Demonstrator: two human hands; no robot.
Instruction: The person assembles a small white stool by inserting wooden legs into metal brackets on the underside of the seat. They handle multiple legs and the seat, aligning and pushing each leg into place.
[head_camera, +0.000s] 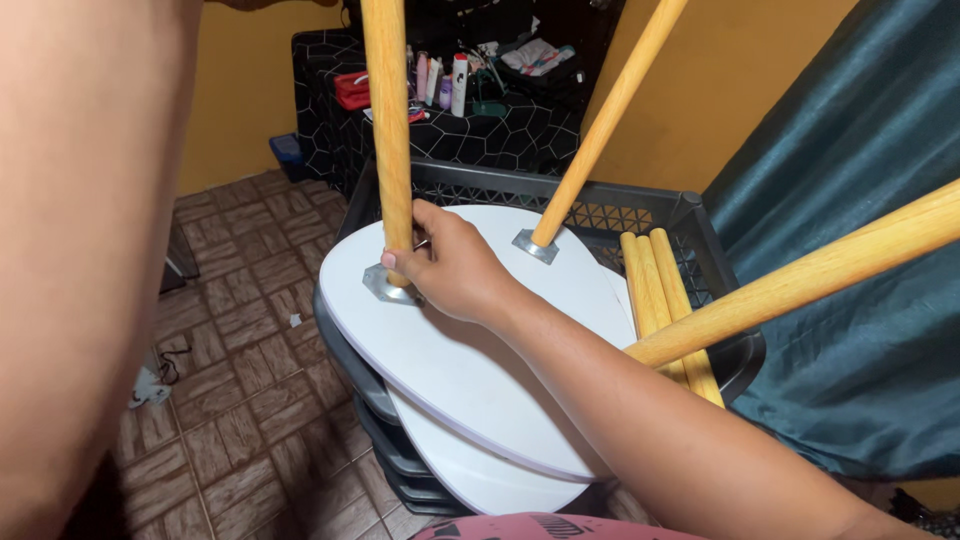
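Blurred and close at far left, the left arm (80, 250) hides its hand, so that grip cannot be told. Right of it, the right hand (455, 270) wraps the wooden leg (388, 140) standing on the white tabletop (450, 370), above its metal plate (385, 287). Loose legs (665, 290) lie in the black crate (700, 225) further right.

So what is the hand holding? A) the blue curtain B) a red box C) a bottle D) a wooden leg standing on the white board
D: the right hand wraps its fingers around the wooden leg just above the metal plate on the white board.
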